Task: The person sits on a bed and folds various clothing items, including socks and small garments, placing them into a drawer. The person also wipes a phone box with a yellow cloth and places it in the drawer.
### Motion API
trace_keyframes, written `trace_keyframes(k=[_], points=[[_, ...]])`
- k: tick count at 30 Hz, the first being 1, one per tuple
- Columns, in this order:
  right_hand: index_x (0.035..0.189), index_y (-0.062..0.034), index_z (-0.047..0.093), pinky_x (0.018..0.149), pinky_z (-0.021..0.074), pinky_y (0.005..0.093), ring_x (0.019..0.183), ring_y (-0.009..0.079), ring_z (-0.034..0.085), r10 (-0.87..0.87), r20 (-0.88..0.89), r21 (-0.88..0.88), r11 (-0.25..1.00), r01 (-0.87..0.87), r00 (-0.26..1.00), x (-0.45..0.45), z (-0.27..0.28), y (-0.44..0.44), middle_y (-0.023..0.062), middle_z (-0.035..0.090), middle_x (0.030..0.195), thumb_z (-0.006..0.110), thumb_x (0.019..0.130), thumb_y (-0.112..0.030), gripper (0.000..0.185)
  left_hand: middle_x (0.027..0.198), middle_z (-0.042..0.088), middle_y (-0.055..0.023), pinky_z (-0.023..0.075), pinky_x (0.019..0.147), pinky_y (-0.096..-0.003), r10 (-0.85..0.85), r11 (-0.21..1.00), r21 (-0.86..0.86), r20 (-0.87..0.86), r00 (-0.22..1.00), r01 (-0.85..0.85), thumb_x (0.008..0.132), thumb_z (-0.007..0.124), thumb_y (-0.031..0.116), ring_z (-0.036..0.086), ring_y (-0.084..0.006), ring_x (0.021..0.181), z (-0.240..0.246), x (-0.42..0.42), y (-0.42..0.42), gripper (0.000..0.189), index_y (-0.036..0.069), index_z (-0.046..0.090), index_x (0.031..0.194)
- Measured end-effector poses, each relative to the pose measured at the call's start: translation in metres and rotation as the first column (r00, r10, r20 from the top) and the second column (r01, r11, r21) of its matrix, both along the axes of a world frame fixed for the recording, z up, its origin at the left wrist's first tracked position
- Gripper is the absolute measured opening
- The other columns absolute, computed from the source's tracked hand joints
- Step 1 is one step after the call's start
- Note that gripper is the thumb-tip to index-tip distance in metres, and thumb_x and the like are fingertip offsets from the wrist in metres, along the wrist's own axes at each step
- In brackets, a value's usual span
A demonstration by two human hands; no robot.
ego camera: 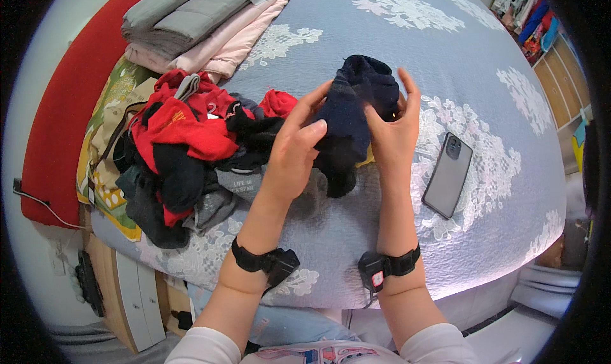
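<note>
Dark navy socks (pixel 351 120), apparently bunched or layered together, are held up above the bed between both hands. My left hand (pixel 298 149) grips their left side, thumb towards me. On the right side, my right hand (pixel 394 130) has its thumb on the fabric and its fingers behind and around the edge. A black sock end (pixel 339 175) hangs below the navy fabric. Something yellow (pixel 366 158) peeks out behind it, mostly hidden. Left of my left hand lies a loose heap of red socks (pixel 191 134), black socks (pixel 179 177) and grey socks (pixel 238 182).
A smartphone (pixel 447 175) lies on the blue floral bedspread (pixel 515 187) to the right. Folded grey bedding (pixel 200 20) rests on pink bedding (pixel 224 53) by the red headboard (pixel 62 125). Below the bed's left corner stands a white-fronted cabinet (pixel 138 297).
</note>
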State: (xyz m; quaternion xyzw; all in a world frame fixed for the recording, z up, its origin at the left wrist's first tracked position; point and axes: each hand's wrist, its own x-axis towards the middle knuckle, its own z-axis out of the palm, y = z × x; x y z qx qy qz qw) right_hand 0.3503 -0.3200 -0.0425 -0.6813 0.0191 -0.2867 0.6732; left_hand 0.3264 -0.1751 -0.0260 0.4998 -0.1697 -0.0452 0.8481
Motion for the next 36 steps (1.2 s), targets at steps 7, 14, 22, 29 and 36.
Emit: trace_keyframes(k=[7,14,22,29,36], points=[[0.122,-0.0039,0.054,0.085,0.0492,0.0319,0.097,0.0217,0.064,-0.050,0.049,-0.094,0.994,0.054,0.998,-0.002,0.003,0.000,0.0167,0.065,0.107,0.074,0.070,-0.009,0.056,0.132,0.048,-0.0102,0.0337,0.105,-0.0322,-0.017,0.978,0.207,0.259,0.966,-0.038,0.071,0.056,-0.008,0.043,-0.0188,0.125,0.007,-0.001,0.009,0.075,0.000,0.035,0.142],[0.124,-0.0039,0.053,0.092,0.0459,0.0334,0.107,0.0246,0.060,-0.029,0.072,-0.275,0.960,0.048,0.997,-0.002,0.000,0.005,0.0170,0.061,0.116,0.072,0.067,-0.007,0.059,0.119,0.057,-0.0062,0.0432,0.094,-0.0271,0.188,0.886,0.345,0.343,0.921,-0.309,0.075,0.064,-0.009,0.055,-0.0139,0.110,0.004,-0.001,0.005,0.057,0.002,0.049,0.130],[0.132,-0.0056,0.047,0.101,0.0401,0.0346,0.121,0.0283,0.052,0.190,0.122,-0.194,0.967,-0.164,0.974,-0.001,-0.004,0.012,0.0158,0.055,0.128,0.067,0.070,0.001,0.066,0.097,0.063,-0.0024,0.0490,0.081,-0.0244,0.288,0.801,0.449,0.292,0.912,-0.396,0.073,0.068,-0.006,0.061,-0.0104,0.090,-0.001,0.000,0.008,0.033,0.002,0.059,0.105],[0.139,-0.0045,0.039,0.109,0.0288,0.0374,0.133,0.0329,0.037,0.352,0.239,-0.352,0.900,-0.257,0.905,0.000,-0.005,0.019,0.0189,0.040,0.141,0.055,0.079,0.007,0.064,0.094,0.061,-0.0018,0.0489,0.079,-0.0239,0.349,0.676,0.513,0.409,0.843,-0.529,0.071,0.062,-0.012,0.061,-0.0105,0.088,0.001,-0.004,0.010,0.033,0.002,0.056,0.101],[0.144,-0.0051,0.033,0.110,0.0254,0.0423,0.137,0.0405,0.028,0.596,0.171,-0.439,0.759,-0.481,0.785,-0.011,0.006,0.016,0.0236,0.021,0.150,0.062,0.083,-0.026,0.070,0.089,0.058,-0.0036,0.0491,0.075,-0.0257,0.482,0.505,0.568,0.440,0.758,-0.651,0.062,0.061,-0.014,0.061,-0.0125,0.086,0.006,0.003,0.023,0.043,0.003,0.052,0.101]])
